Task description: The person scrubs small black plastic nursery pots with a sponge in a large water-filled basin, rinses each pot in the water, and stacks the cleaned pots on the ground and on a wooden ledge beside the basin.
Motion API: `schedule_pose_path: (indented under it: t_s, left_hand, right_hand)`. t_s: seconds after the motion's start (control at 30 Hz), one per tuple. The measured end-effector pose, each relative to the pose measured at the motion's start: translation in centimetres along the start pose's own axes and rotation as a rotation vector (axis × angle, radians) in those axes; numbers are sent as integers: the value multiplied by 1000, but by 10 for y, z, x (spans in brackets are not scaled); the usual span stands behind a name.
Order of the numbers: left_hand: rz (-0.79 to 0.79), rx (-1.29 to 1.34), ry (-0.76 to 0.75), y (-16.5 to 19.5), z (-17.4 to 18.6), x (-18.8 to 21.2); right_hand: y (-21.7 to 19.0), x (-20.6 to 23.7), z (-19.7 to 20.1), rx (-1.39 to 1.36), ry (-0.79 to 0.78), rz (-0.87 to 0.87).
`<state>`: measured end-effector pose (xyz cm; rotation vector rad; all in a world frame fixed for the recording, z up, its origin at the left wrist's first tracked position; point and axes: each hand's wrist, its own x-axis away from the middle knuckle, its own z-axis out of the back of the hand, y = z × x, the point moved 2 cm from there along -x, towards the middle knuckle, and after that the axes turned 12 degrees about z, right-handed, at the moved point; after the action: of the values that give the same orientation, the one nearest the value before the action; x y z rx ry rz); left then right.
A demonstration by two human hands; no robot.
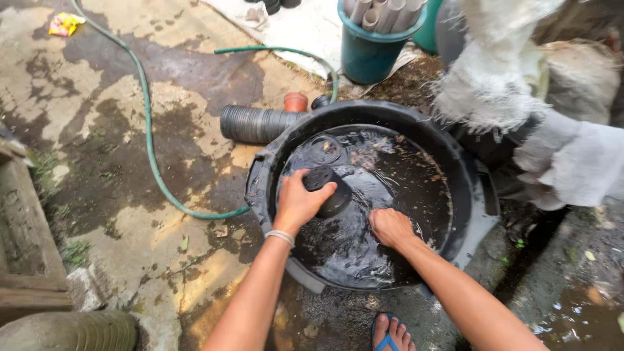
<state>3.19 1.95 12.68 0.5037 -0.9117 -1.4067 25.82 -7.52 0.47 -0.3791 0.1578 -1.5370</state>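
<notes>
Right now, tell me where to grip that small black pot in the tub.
Grip the small black pot around its ribbed side wall, coming from the left as the left hand does. It lies tilted on its side above the dark water, so the round wall faces the palm. The right hand sits in the water of the black tub.

Open above round black plastic tub (273,159); blocked behind by stacked black ribbed pots (257,123), right by white frayed sacks (559,156); clear concrete (117,195) to left.
</notes>
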Motion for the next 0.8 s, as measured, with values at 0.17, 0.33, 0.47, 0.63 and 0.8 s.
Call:
schedule_pose_path:
  t_s: [0.17,0.33,0.47,0.63,0.8]
  left_hand:
    - [-133,10,159,3,19,-6]
    - [-73,-132,108,-7,30,-10]
    - [-187,-263,109,-5,48,-12]
    - [-305,-336,144,-3,72,-13]
    - [-276,-413,128,-9,76,-14]
  right_hand:
    - [-2,11,35,-3,125,-48]
    - [5,41,105,-69,297,29]
    - [62,99,147,-346,324,-41]
    - [175,216,120,-1062,559,-825]
    - [211,286,100,-84,-211,-703]
